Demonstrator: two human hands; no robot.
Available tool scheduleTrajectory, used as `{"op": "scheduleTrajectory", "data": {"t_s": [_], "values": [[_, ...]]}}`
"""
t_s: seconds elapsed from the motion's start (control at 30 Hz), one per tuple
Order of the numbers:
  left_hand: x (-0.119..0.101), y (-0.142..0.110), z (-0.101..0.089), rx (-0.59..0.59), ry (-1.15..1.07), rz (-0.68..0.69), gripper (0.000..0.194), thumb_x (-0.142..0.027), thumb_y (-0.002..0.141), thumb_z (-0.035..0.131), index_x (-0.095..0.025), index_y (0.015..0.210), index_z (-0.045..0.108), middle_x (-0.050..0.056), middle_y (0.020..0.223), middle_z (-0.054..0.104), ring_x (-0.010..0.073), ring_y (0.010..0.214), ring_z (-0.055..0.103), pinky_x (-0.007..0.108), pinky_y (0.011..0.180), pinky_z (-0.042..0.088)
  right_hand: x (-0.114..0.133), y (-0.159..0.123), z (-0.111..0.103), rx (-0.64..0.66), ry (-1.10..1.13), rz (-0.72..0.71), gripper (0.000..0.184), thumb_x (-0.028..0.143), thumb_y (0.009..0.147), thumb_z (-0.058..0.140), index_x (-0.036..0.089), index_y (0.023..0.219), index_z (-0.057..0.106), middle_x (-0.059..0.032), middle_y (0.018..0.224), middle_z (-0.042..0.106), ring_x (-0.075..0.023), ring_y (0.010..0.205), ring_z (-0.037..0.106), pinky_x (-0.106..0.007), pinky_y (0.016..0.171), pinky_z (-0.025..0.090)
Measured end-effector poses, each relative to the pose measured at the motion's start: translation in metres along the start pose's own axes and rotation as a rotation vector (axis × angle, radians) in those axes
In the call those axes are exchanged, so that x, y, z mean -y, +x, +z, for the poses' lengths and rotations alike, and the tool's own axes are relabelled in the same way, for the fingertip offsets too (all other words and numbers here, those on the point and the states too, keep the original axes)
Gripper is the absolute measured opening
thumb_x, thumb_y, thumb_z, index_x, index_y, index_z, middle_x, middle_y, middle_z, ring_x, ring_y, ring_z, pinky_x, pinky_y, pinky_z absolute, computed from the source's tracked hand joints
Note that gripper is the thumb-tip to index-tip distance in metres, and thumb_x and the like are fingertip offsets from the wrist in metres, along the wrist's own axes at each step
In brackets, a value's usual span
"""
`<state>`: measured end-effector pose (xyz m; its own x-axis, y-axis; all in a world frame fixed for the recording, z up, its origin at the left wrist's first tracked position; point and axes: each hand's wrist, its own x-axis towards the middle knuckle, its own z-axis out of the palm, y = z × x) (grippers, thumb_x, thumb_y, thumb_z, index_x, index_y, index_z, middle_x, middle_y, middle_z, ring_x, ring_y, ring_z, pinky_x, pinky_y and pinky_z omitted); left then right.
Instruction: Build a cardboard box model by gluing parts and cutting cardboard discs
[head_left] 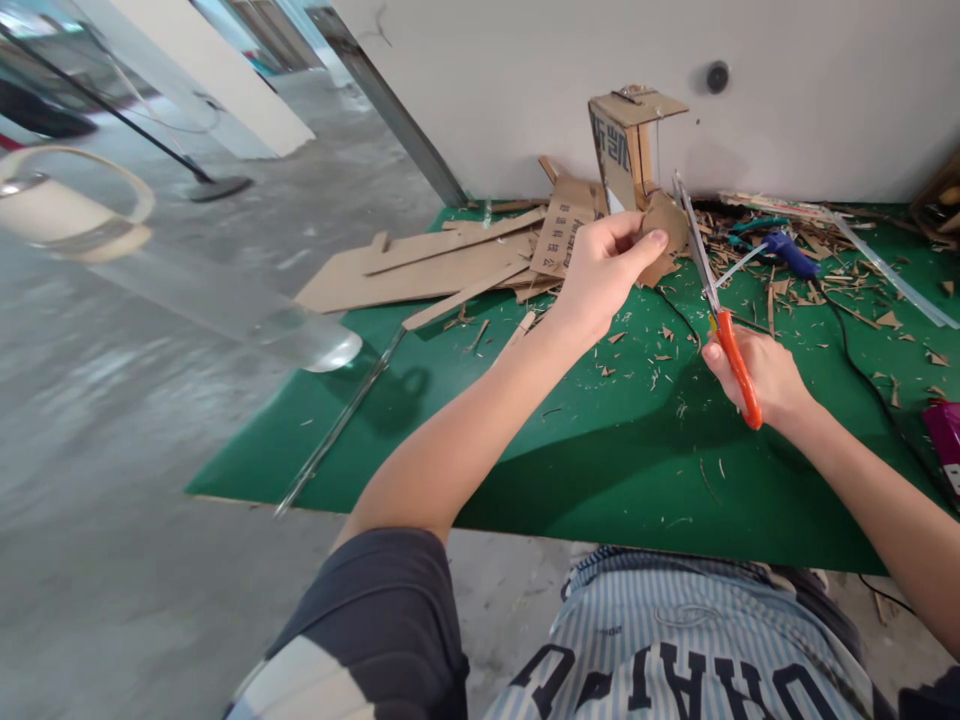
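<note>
Between the thumb and fingers of my left hand [611,265] is a small rounded piece of cardboard [666,222], held up over the table. My right hand [761,375] grips a pair of scissors [731,350] by its orange handles, the blades pointing up and away from me. The blades pass close by the right edge of the cardboard piece; whether they touch it I cannot tell. Just behind my left hand stands a small upright cardboard structure [634,145] with printed characters and a flat flap on top.
Flat cardboard sheets and strips [442,265] lie at the table's back left. A blue glue gun [791,255] with a black cord rests among cardboard scraps at right. A clear plastic cup [300,335] stands at the left edge of the green table [300,440]. A white wall [525,90] rises behind.
</note>
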<state>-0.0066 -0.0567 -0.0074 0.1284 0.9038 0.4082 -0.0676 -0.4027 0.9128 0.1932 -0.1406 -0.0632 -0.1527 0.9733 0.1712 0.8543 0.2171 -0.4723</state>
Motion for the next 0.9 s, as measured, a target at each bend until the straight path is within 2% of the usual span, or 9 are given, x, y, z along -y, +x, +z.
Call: {"op": "scheduleTrajectory", "data": {"t_s": [0.2, 0.47, 0.7, 0.8, 0.9], "values": [[0.001, 0.0, 0.002, -0.018, -0.035, 0.018, 0.044, -0.04, 0.082, 0.084, -0.017, 0.063, 0.051, -0.003, 0.066, 0.031, 0.0104, 0.064, 0.043, 0.027, 0.064, 0.041, 0.004, 0.0, -0.003, -0.008, -0.003, -0.028, 0.067, 0.083, 0.092, 0.015, 0.024, 0.071, 0.04, -0.008, 0.078, 0.061, -0.0178, 0.061, 0.053, -0.033, 0.055, 0.027], [0.0, -0.003, 0.003, 0.023, -0.033, 0.033, 0.047, -0.044, 0.084, 0.081, -0.017, 0.064, 0.048, -0.004, 0.065, 0.03, 0.0072, 0.059, 0.034, 0.023, 0.056, 0.03, 0.004, 0.001, -0.002, 0.028, -0.012, 0.031, 0.063, 0.079, 0.093, 0.019, 0.023, 0.076, 0.045, -0.0084, 0.078, 0.064, -0.0213, 0.065, 0.058, -0.034, 0.057, 0.03], [-0.001, -0.004, 0.006, 0.015, 0.012, 0.06, 0.051, -0.047, 0.085, 0.08, -0.017, 0.062, 0.046, -0.004, 0.065, 0.027, 0.0067, 0.059, 0.034, 0.022, 0.057, 0.033, 0.002, 0.002, 0.003, -0.042, 0.002, -0.014, 0.057, 0.073, 0.094, 0.024, 0.024, 0.069, 0.041, -0.0092, 0.075, 0.062, -0.0197, 0.061, 0.054, -0.035, 0.055, 0.03], [-0.002, -0.006, 0.008, 0.014, 0.002, 0.084, 0.049, -0.05, 0.084, 0.08, -0.017, 0.064, 0.049, -0.003, 0.065, 0.032, 0.0078, 0.061, 0.038, 0.022, 0.059, 0.036, -0.001, 0.004, 0.008, -0.095, -0.023, -0.034, 0.057, 0.07, 0.094, 0.025, 0.024, 0.062, 0.036, -0.0095, 0.072, 0.06, -0.0177, 0.058, 0.051, -0.035, 0.054, 0.027], [0.0, -0.007, 0.008, 0.006, -0.011, 0.08, 0.046, -0.055, 0.082, 0.08, -0.017, 0.07, 0.056, -0.002, 0.067, 0.04, 0.009, 0.064, 0.045, 0.023, 0.061, 0.042, -0.004, 0.004, 0.012, -0.122, -0.035, -0.03, 0.057, 0.069, 0.093, 0.03, 0.024, 0.06, 0.039, -0.009, 0.071, 0.059, -0.0167, 0.056, 0.051, -0.034, 0.053, 0.026]]}}
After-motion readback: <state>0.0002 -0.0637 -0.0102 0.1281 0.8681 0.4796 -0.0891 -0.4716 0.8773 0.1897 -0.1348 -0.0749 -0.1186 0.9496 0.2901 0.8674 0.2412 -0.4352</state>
